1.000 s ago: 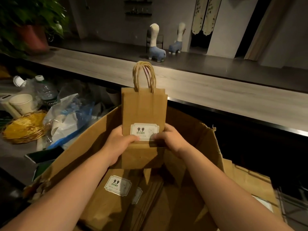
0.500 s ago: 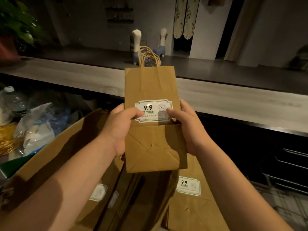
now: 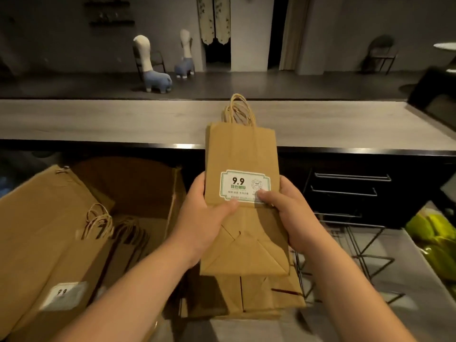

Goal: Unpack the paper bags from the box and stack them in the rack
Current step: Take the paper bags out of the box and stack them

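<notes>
1. Your left hand [image 3: 204, 218] and right hand [image 3: 283, 213] grip a flat stack of brown paper bags [image 3: 243, 193] from either side, thumbs pressed across the front near the white label [image 3: 244, 185] printed "9.9".
2. You hold the stack upright, its twisted paper handles [image 3: 238, 111] pointing up and the folded bottom toward you.
3. It hangs just above more flat bags [image 3: 259, 294] that lie at the black wire rack [image 3: 352, 233] on your right; whether those rest inside the rack or against it is hard to tell.
4. The open cardboard box [image 3: 128, 188] sits to your left, with more bags [image 3: 74, 267] lying in it, handles showing.
5. The grey worktop [image 3: 385, 280] under the rack carries something yellow-green [image 3: 434, 240] at its right edge, blurred.
6. Beyond your hands a long, pale wood-grain counter [image 3: 98, 119] runs across the view, with a dark front below it.
7. The room behind is dim: dark floor, two blue-bodied animal figures [image 3: 153, 67] with long white necks, a patterned curtain [image 3: 213, 18] over a doorway, and a chair [image 3: 380, 54] far right.
</notes>
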The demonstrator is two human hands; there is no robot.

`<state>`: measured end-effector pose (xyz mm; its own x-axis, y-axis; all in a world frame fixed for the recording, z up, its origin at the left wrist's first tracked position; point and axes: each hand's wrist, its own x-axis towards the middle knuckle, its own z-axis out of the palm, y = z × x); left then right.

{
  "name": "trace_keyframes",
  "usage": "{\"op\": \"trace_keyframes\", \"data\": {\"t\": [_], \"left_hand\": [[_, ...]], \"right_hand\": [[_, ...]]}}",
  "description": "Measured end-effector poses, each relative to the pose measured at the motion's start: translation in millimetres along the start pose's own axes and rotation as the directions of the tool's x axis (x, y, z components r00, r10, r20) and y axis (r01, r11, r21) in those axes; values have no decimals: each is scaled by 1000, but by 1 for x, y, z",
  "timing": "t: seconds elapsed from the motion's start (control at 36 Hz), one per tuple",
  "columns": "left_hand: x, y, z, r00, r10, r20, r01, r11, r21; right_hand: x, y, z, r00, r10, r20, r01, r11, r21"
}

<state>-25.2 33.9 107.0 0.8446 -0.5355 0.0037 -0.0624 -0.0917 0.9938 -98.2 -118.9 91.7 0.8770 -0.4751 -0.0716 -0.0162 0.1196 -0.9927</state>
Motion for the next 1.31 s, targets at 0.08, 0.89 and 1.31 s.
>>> {"op": "trace_keyframes", "data": {"t": [0.08,0.89,1.31], "left_hand": [[-10,-22,19,997,-66,-29,65,997,-31],[-24,-110,57,875,-479,-64,484,870,92],[24,-117,92,842,-525,-125,510,698,502]], "right_hand": [[-10,23,-14,999,38,-15,-38,999,-25],[-31,105,-32,924,341,-174,-371,908,-194],[31,104,-32,842,411,-350,-539,666,-516]]}}
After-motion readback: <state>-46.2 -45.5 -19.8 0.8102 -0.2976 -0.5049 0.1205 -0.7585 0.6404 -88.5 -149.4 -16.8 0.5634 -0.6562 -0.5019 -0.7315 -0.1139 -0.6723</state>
